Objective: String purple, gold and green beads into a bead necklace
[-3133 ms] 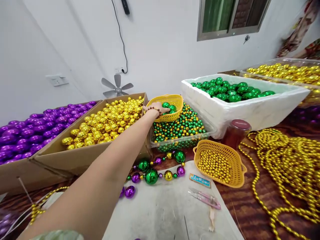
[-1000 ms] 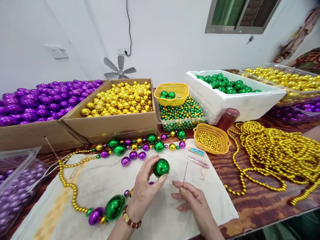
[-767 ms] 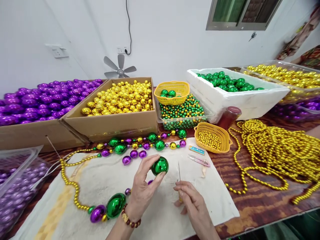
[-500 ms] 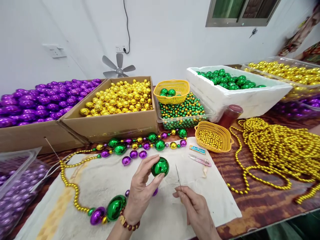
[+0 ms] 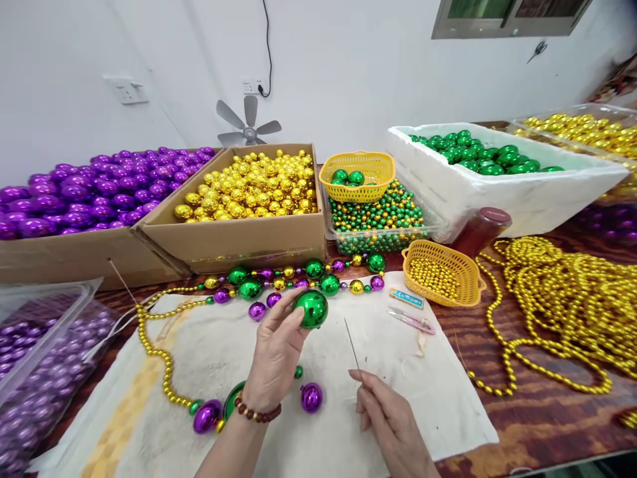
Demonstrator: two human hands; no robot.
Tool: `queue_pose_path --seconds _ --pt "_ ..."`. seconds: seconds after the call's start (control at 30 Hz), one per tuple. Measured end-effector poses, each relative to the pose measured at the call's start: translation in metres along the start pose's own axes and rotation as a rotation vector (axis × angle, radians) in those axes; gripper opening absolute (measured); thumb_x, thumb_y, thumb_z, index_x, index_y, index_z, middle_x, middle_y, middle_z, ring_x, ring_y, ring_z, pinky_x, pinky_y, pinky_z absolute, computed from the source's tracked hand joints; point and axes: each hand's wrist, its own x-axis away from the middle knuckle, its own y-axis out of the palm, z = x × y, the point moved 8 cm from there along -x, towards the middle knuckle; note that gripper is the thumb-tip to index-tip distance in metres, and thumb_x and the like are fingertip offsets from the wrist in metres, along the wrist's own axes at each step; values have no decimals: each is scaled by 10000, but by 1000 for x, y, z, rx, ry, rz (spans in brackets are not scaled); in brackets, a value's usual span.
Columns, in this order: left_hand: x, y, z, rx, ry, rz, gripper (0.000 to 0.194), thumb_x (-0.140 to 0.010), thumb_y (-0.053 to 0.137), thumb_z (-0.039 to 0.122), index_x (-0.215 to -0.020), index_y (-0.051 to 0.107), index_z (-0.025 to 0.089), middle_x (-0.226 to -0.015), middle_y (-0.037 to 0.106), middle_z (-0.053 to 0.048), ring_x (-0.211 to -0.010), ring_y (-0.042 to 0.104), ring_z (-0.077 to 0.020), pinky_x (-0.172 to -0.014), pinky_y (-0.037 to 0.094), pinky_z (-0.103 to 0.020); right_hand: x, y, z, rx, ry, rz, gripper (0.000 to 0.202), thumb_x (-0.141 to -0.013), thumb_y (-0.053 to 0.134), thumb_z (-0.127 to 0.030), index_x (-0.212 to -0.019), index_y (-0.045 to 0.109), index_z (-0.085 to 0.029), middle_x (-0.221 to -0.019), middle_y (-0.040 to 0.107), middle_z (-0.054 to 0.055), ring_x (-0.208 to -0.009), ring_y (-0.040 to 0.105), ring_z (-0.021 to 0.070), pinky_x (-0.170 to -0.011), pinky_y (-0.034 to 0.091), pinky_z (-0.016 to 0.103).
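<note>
Between the thumb and fingers of my left hand [image 5: 279, 352] is a large shiny green ball [image 5: 311, 309]. My right hand [image 5: 388, 415] pinches a long thin needle [image 5: 352, 342], its tip pointing up and a little left, apart from the ball. A purple ball [image 5: 311, 398] lies on the white cloth [image 5: 199, 358] between my hands. The gold bead strand [image 5: 166, 368] runs down the left side to a purple ball [image 5: 208, 416] and a large green one partly hidden by my left wrist. Strung green, purple and gold balls [image 5: 249, 288] lie along the cloth's back edge.
Behind stand boxes of purple [image 5: 104, 192] and gold balls [image 5: 253, 182], and a white foam box [image 5: 497, 192]. A yellow basket [image 5: 468, 285] of gold beads, pink snips [image 5: 412, 320], a red-lidded jar [image 5: 482, 229] and piled gold strands [image 5: 562, 299] sit at the right.
My left hand has turned the green ball and shifted it slightly left and up. The purple ball beneath is now uncovered. The whole view has shifted, with the background further right.
</note>
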Motion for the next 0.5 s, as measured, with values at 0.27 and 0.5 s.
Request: queue_pose_path --seconds 0.27,0.5 --pt "-1 10 2 119 -76 -24 383 -847 661 260 -1228 632 254 -1228 652 -79 -1090 634 -252 -953 503 -410 4 7 -14 1 -161 -75 340 -987 437 -193 -1271 610 -263 -731 585 5 -490 526 118 -517 470 259" --pt "0 14 1 116 -74 -37 360 -862 641 245 -1221 634 259 -1250 642 -73 -1114 622 -251 -926 525 -390 4 6 -11 -27 -72 -39 317 -989 441 -221 -1235 641 -239 -723 577 4 -483 512 112 -514 457 259"
